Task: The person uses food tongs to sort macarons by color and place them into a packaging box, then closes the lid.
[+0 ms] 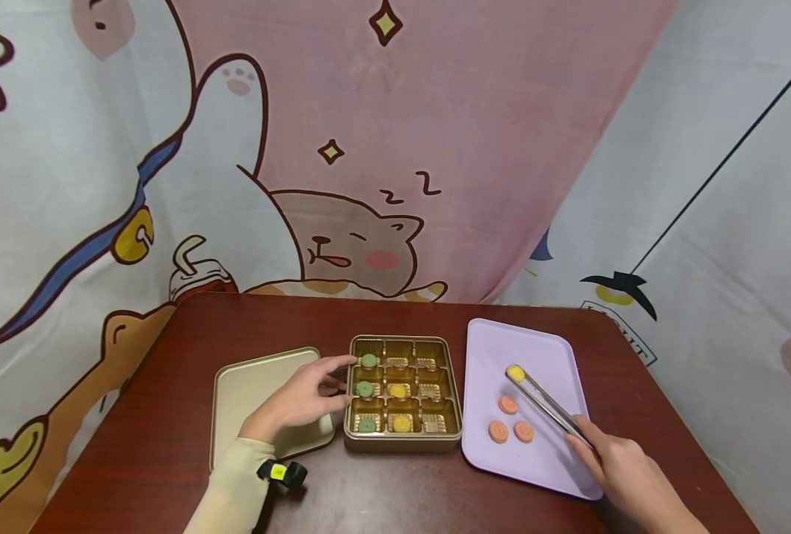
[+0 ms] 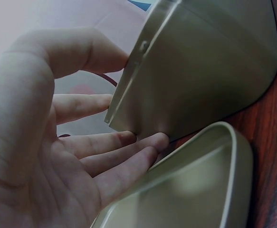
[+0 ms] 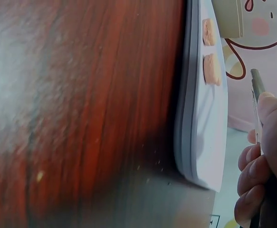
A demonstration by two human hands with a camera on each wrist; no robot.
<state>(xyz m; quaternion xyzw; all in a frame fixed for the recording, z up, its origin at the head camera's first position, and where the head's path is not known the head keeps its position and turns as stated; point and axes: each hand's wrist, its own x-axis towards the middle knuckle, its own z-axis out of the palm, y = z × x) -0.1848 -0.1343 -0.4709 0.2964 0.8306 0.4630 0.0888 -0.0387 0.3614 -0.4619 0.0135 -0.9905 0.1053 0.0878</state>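
Observation:
My left hand (image 1: 305,397) is beside a gold tin (image 1: 402,443), its extended fingers touching the left wall and rim. In the tin's left column are several small round green cookies (image 1: 366,426); yellow cookies (image 1: 402,423) lie in the middle column. My right hand (image 1: 625,467) grips metal tongs (image 1: 548,406) over a lilac tray (image 1: 531,475). At the tongs' tips is a yellow cookie (image 1: 515,372); whether it is lifted I cannot tell. Three pinkish-orange cookies (image 1: 498,432) lie on the tray. The right wrist view shows the tongs (image 3: 257,88) in my curled fingers.
The tin's lid (image 1: 235,404) lies on the dark red wooden table (image 1: 362,493), left of the tin and partly under my left hand. A cartoon-printed curtain (image 1: 488,148) hangs behind the table. The right compartments of the tin hold no cookies.

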